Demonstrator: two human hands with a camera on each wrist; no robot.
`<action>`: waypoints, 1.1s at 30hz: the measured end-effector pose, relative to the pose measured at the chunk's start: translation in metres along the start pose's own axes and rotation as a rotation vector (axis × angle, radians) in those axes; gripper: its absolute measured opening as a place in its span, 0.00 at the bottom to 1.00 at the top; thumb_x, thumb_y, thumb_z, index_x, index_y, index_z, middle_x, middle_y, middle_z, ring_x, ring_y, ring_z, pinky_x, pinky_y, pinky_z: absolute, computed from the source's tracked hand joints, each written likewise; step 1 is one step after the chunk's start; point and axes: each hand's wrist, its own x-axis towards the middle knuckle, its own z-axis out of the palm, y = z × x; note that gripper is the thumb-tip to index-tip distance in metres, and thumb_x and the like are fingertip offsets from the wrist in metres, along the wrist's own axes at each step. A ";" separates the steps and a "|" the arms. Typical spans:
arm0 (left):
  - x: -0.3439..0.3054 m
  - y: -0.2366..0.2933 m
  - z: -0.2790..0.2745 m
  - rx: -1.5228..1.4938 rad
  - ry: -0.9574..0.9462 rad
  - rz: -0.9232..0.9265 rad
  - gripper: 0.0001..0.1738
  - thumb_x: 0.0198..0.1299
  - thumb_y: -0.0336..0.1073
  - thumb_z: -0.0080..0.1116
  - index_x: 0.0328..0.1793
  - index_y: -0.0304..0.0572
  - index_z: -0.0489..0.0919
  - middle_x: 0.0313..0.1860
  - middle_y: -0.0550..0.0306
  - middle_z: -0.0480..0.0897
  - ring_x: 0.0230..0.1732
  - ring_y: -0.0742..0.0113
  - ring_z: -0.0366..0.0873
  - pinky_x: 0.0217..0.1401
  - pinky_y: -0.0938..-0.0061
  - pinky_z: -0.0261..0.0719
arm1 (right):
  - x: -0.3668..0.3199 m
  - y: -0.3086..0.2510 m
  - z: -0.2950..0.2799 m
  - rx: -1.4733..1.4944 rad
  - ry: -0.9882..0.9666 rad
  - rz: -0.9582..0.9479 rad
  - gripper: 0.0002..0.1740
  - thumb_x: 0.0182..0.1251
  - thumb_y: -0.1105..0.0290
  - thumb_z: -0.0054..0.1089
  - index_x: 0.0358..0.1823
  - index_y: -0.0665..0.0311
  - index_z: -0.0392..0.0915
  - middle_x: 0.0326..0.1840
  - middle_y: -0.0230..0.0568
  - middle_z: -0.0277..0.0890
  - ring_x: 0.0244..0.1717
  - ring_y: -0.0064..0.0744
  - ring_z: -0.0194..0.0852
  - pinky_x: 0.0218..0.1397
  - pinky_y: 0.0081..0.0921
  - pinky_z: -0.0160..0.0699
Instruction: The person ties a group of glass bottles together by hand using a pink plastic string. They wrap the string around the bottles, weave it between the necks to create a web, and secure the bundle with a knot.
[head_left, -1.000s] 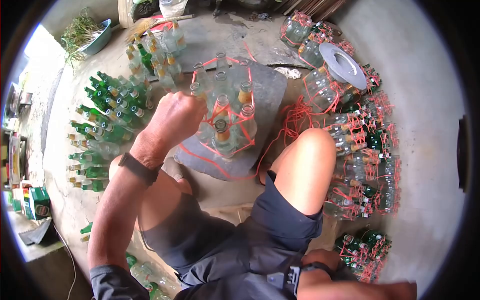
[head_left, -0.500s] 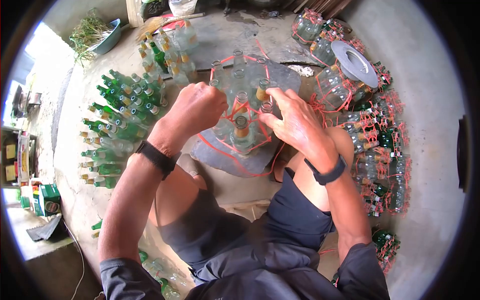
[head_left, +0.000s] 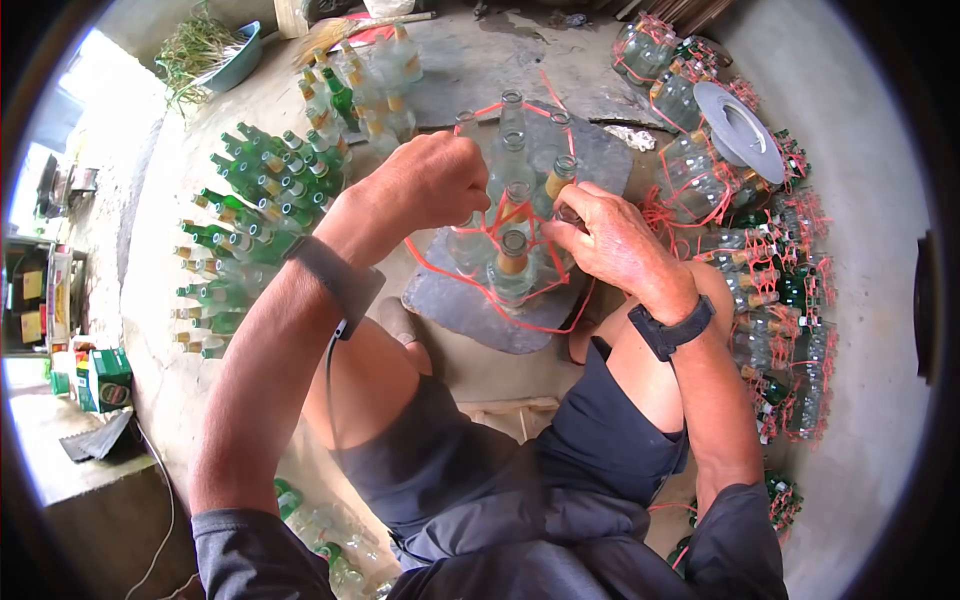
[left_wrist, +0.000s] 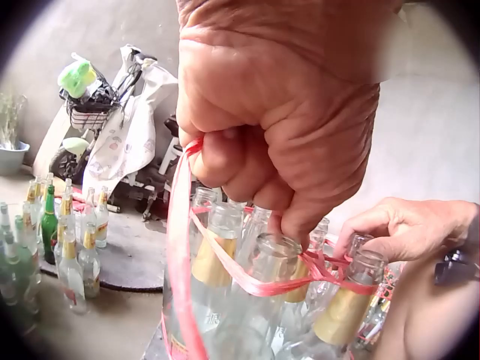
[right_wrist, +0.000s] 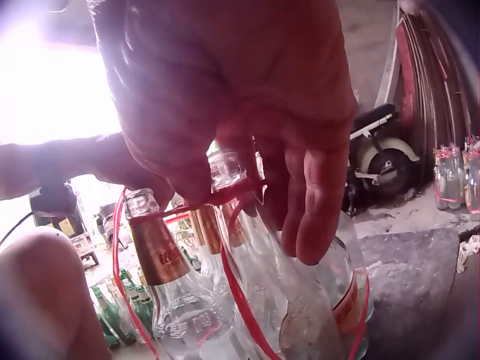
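A cluster of clear glass bottles with gold neck labels stands upright on a grey stone slab, looped by flat red plastic twine. My left hand is curled over the left side of the cluster and grips the twine, which hangs from its fingers in the left wrist view. On the other side, my right hand holds a bottle at its neck, thumb and fingers around the mouth. Twine crosses between the necks below both hands.
Green and clear bottles stand on the floor at left, with more bottles farther back. Bundles tied with red twine line the right wall. A grey ring-shaped disc rests on one bundle. Loose twine lies near my right knee.
My right hand has come up from beside my body to the right-hand bottles and now holds a neck. The left hand keeps its grip on the twine. The head view has shifted.
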 end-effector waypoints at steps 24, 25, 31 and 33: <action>-0.009 -0.016 0.016 -0.508 -0.027 -0.282 0.16 0.63 0.41 0.72 0.42 0.30 0.91 0.24 0.64 0.84 0.27 0.80 0.74 0.32 0.70 0.75 | 0.004 0.009 -0.004 -0.015 -0.004 -0.117 0.14 0.69 0.71 0.69 0.47 0.70 0.74 0.48 0.60 0.79 0.50 0.71 0.79 0.49 0.55 0.79; -0.011 -0.015 0.019 -0.542 -0.003 -0.296 0.16 0.63 0.41 0.72 0.42 0.30 0.91 0.24 0.63 0.84 0.27 0.81 0.74 0.32 0.70 0.76 | 0.006 0.010 -0.007 -0.015 -0.026 -0.124 0.14 0.69 0.71 0.68 0.47 0.70 0.74 0.48 0.60 0.79 0.51 0.70 0.79 0.51 0.54 0.79; -0.040 0.023 0.034 -0.656 0.132 -0.496 0.18 0.65 0.42 0.71 0.43 0.29 0.92 0.24 0.65 0.82 0.28 0.80 0.73 0.31 0.72 0.73 | 0.032 0.024 -0.017 -0.064 -0.135 -0.210 0.11 0.72 0.70 0.64 0.49 0.69 0.75 0.45 0.55 0.78 0.49 0.61 0.80 0.51 0.47 0.79; -0.046 0.032 0.048 -0.729 0.212 -0.508 0.18 0.67 0.42 0.71 0.44 0.29 0.92 0.24 0.67 0.81 0.28 0.80 0.71 0.30 0.73 0.71 | 0.042 0.027 -0.019 -0.135 -0.149 -0.295 0.11 0.72 0.71 0.64 0.49 0.69 0.75 0.45 0.54 0.79 0.49 0.61 0.81 0.51 0.48 0.79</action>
